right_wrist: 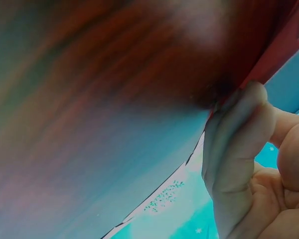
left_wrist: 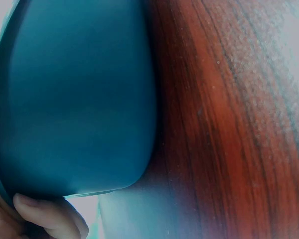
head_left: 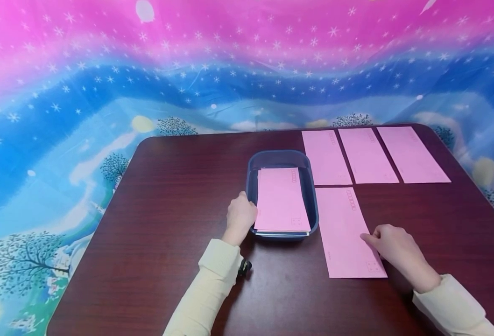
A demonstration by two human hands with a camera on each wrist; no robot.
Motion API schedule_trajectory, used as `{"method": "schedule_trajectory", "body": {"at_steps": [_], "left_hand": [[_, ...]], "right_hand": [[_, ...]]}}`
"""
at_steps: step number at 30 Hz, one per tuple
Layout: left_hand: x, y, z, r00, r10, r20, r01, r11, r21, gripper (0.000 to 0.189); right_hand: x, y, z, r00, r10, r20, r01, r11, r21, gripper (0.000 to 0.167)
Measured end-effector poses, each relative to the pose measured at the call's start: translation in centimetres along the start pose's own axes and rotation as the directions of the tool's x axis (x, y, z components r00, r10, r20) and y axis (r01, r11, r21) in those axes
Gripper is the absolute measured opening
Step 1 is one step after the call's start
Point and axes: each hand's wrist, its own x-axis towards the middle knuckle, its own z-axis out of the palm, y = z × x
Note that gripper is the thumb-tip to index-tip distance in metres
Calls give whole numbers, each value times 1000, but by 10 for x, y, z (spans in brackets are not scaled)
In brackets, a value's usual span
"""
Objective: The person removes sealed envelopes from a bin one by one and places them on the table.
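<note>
A blue plastic container (head_left: 313, 205) sits near the table's middle with a stack of pink envelopes (head_left: 278, 198) in it. My left hand (head_left: 240, 214) grips its near left side; in the left wrist view fingers (left_wrist: 50, 216) curl at the rim, beside the container's smooth wall (left_wrist: 84, 99). Right of the container, a single pink envelope (head_left: 341, 233) lies lengthwise on the table. My right hand (head_left: 396, 247) pinches its right edge, thumb on top. In the right wrist view the curled fingers (right_wrist: 234, 149) meet the envelope's edge, and their tips are partly hidden.
Three more pink envelopes (head_left: 327, 158), (head_left: 369, 156), (head_left: 412, 154) lie side by side along the back right of the dark wooden table (head_left: 179, 196). Behind the table hangs a patterned pink and blue cloth (head_left: 230, 70). A small black object (head_left: 244, 267) shows at the left cuff.
</note>
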Motion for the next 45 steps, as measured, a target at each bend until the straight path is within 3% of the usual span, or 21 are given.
{"method": "schedule_trajectory", "body": {"at_steps": [8, 34, 45], "left_hand": [[1, 0, 0, 1000, 4, 1, -4, 1000, 8, 40], [2, -2, 1, 1000, -9, 6, 9, 1000, 11, 39], [1, -2, 1, 1000, 0, -5, 0, 1000, 2, 38]], "right_hand": [[1, 1, -1, 999, 20, 33, -20, 1000, 3, 37], [-1, 5, 2, 1000, 2, 4, -2, 1000, -15, 36], [0, 6, 1, 999, 13, 33, -12, 1000, -3, 36]]}}
